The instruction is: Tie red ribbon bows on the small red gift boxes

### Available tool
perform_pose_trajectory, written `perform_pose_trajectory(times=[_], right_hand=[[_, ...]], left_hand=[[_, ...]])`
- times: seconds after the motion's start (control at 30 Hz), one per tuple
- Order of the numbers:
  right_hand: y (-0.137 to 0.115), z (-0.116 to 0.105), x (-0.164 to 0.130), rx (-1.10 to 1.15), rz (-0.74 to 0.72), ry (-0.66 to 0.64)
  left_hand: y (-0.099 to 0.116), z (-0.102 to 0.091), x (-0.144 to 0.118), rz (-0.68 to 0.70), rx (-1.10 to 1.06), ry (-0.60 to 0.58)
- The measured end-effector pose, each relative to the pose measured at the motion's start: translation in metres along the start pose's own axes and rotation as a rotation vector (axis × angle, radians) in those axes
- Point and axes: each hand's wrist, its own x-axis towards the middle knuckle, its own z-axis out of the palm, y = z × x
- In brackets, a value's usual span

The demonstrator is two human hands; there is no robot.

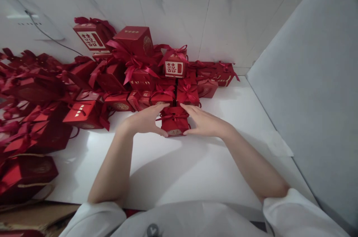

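A small red gift box with a ribbon bow on top stands upright on the white table, in front of the row of similar boxes. To its left is my left hand, thumb and fingers spread in a curve around that side. My right hand mirrors it on the right, also with thumb and fingers apart. Both thumb tips lie close to the box's lower front corners; I cannot tell whether they touch it. Directly behind stands another ribboned box, near my fingertips.
Many red boxes are piled along the wall, including a box with a white label and a tilted box. A larger bag-like box with cord handles sits front left. A grey panel bounds the white table on the right.
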Motion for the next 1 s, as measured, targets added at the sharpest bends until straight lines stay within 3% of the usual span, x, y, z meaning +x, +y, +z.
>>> perform_pose_trajectory(times=[0.23, 0.4, 0.67, 0.83, 1.0], right_hand=[[0.004, -0.001, 0.001, 0.033, -0.057, 0.015], [0.005, 0.002, 0.001, 0.056, -0.071, 0.0], [0.02, 0.012, 0.005, 0.336, 0.027, -0.079], [0.03, 0.022, 0.004, 0.483, 0.032, -0.056], [0.041, 0.054, -0.011, 0.757, 0.004, -0.043]], left_hand=[[-0.006, 0.003, 0.002, 0.003, -0.011, -0.061], [-0.001, -0.001, 0.0, 0.13, 0.021, -0.018], [-0.021, 0.009, 0.006, 0.219, -0.256, -0.138], [-0.031, 0.031, 0.002, 0.297, -0.402, -0.043], [-0.034, 0.077, -0.004, 0.263, -0.638, 0.157]])
